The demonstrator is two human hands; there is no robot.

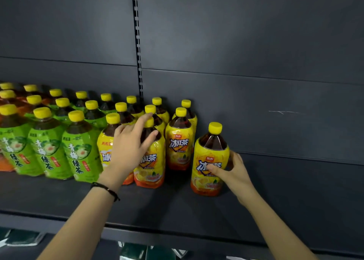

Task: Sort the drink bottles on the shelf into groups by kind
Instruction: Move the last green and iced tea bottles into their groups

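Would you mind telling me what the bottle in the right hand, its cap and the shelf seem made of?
The bottle looks like clear plastic, see-through at its shoulder, under a glossy printed film label. Its cap seems matte yellow plastic. The shelf is probably painted metal, judging by its flat dark-grey matte finish.

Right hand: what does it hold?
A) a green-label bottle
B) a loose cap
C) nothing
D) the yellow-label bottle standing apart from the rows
D: the right hand grips the lone yellow bottle, thumb across its label.
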